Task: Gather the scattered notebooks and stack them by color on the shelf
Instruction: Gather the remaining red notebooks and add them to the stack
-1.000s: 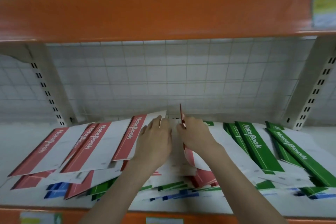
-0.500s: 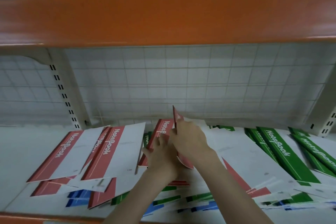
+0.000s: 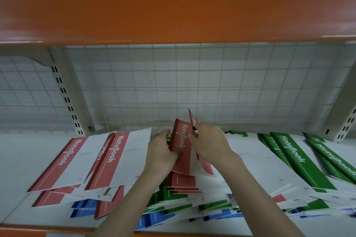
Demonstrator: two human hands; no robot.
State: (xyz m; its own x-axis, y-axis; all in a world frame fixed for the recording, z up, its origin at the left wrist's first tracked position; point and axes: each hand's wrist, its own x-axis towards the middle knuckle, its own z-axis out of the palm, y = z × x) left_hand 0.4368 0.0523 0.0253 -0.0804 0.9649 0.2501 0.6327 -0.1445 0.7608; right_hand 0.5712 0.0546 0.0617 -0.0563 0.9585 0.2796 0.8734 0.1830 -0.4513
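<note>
Notebooks with red, green or blue bands lie scattered over the white shelf (image 3: 23, 161). My left hand (image 3: 161, 152) grips the left edge of a red notebook (image 3: 182, 146) at the shelf's middle, lifted a little off the pile. My right hand (image 3: 209, 143) pinches a second red notebook (image 3: 192, 119), held on edge beside it. Red notebooks (image 3: 113, 159) lie fanned out to the left. Green notebooks (image 3: 294, 159) lie to the right. Blue notebooks (image 3: 84, 208) show under the pile near the front.
An orange upper shelf edge (image 3: 173, 13) hangs close above. A white wire grid (image 3: 192, 86) closes the back, with slotted uprights (image 3: 65, 94) at both sides. An orange lip (image 3: 23, 231) runs along the front.
My left hand has taken hold of a red notebook and raised it toward the one in my right hand. The view has shifted a little to the left.
</note>
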